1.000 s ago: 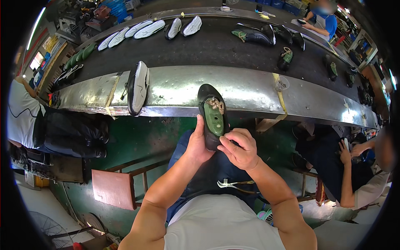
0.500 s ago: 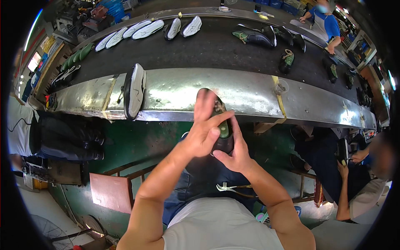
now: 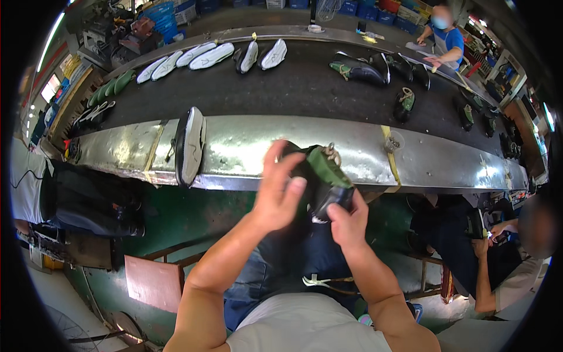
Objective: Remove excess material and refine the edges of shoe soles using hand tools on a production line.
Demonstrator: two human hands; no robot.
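Observation:
A black shoe with a green upper part and a beige lace is held tilted in front of me, over the near edge of the metal-topped bench. My right hand is closed around its lower end, thumb pressed on the black leather. Beside the shoe's other end is my left hand, fingers spread and slightly blurred; whether the fingertips touch the leather is hard to see. Pale-headed pincers lie across my lap. To the left, a black shoe with a white sole lies on its side on the bench's metal edge.
A dark conveyor belt runs behind the metal edge, carrying several white-soled shoes and black-green shoes. A small clear cup stands at right. Co-workers sit at right and stand across the belt. A brown stool is lower left.
The shoe has turned from upright to tilted, exposing its green side and lace. My left hand has moved off its top to the side; my right hand has shifted slightly right.

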